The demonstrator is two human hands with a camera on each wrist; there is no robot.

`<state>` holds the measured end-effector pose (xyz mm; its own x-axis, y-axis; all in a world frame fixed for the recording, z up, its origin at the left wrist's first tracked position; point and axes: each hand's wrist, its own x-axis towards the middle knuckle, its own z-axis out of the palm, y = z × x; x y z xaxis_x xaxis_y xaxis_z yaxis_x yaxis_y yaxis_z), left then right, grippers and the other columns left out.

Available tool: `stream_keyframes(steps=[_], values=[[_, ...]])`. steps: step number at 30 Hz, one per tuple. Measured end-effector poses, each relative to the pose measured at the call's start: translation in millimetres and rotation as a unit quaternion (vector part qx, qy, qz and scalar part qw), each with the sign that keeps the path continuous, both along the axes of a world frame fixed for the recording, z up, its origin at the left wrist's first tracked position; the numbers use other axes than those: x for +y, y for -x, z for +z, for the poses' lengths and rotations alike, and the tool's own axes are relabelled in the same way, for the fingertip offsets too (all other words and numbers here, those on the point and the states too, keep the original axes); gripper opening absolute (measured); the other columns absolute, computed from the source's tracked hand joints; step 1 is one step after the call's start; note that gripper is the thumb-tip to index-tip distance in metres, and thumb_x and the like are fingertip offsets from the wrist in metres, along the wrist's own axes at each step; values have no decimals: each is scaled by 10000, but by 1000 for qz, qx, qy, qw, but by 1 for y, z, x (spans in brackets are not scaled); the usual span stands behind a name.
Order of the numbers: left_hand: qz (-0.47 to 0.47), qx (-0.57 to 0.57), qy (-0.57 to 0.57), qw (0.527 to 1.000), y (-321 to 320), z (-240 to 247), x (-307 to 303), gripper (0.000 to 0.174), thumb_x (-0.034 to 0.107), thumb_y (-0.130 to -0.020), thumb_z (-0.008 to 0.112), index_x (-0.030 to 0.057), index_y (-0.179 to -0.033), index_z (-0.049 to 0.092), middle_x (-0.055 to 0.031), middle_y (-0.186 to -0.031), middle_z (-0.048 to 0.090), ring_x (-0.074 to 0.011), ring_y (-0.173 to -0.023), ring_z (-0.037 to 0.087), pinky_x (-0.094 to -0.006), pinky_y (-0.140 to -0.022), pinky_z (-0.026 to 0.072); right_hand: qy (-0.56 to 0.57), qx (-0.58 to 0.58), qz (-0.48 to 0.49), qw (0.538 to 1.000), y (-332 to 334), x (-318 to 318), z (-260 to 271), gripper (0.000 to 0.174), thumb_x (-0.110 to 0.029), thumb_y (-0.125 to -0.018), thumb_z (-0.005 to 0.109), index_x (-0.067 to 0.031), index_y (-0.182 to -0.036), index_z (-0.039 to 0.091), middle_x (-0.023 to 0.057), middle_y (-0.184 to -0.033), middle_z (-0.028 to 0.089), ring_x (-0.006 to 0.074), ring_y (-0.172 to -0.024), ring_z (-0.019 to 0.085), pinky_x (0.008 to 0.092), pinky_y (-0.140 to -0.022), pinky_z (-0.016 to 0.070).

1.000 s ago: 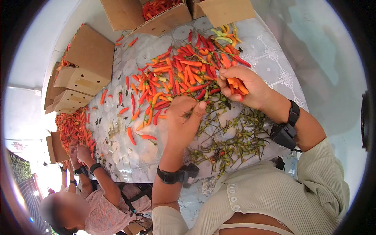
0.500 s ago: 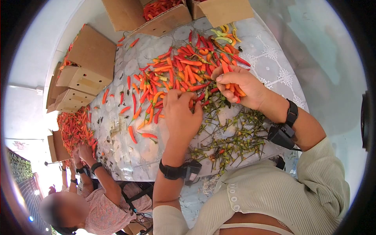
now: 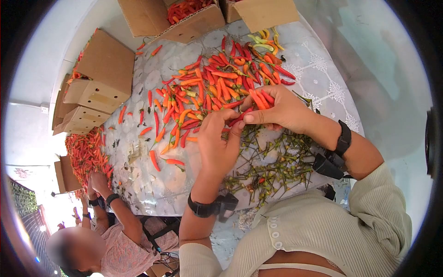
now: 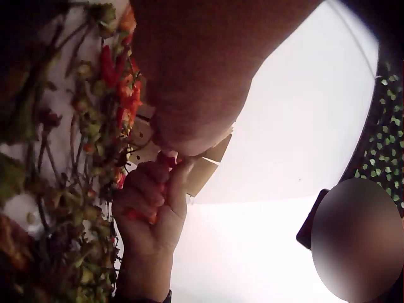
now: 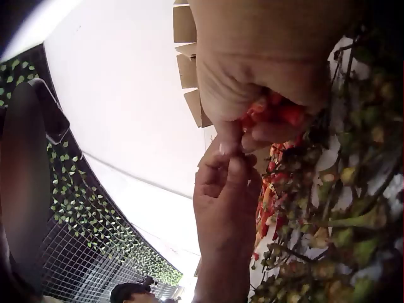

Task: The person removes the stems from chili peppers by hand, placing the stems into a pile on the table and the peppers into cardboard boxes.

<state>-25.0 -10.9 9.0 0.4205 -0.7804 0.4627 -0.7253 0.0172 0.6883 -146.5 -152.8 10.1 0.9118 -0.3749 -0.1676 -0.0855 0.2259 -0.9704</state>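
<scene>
Head view showed a red chilli (image 3: 239, 118) slanting lengthwise between the right hand (image 3: 290, 111), fingers curled round orange chillies (image 3: 259, 100), and the left hand (image 3: 215, 141), whose pinch I couldn't tell.

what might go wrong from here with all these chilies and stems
The right hand holds a bunch of chilies while both hands meet at a red chili, with the left hand at its other end; one may slip from the right hand's grip.

The green stems lie next to the loose chilies, so the two could get mixed.

The stems also reach close to the table's near edge, so some might be brushed off.
</scene>
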Motion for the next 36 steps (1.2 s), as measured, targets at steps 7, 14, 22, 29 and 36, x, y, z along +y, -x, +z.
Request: stream_keyframes(steps=[7,14,22,29,36], values=[[40,22,31,998,1,1,1,124,44,-764,673,16,-867,610,-109,-814,620,-238,-740,592,-308,-637,470,24,-4,-30,999,-1,-1,1,250,-236,-790,718,-58,-916,594,-37,-631,555,35,-461,480,177,-400,369],[79,21,8,997,-7,-1,4,83,57,-780,654,21,-850,625,-107,-779,623,-220,-702,595,-302,-601,476,28,-53,-179,982,1,-8,16,228,-169,-818,685,-14,-918,551,7,-611,526,51,-434,444,202,-374,329],[41,58,-8,997,0,7,5,81,49,-767,663,14,-834,632,-101,-757,623,-203,-660,592,-296,-603,474,116,-275,-348,889,19,-30,86,200,-146,-823,678,-30,-882,526,9,-635,553,45,-443,468,187,-377,346],[35,66,-11,997,1,7,7,97,33,-747,667,11,-833,629,-98,-751,626,-196,-664,600,-297,-618,478,128,-275,-365,880,17,-21,92,191,-123,-819,678,-26,-880,524,11,-669,563,44,-474,483,186,-404,367],[32,72,-12,997,0,3,8,101,47,-747,669,18,-835,629,-95,-754,627,-199,-674,606,-299,-620,477,162,-327,-365,856,11,3,107,153,-90,-830,653,-13,-918,553,3,-672,565,31,-491,484,179,-430,383]])
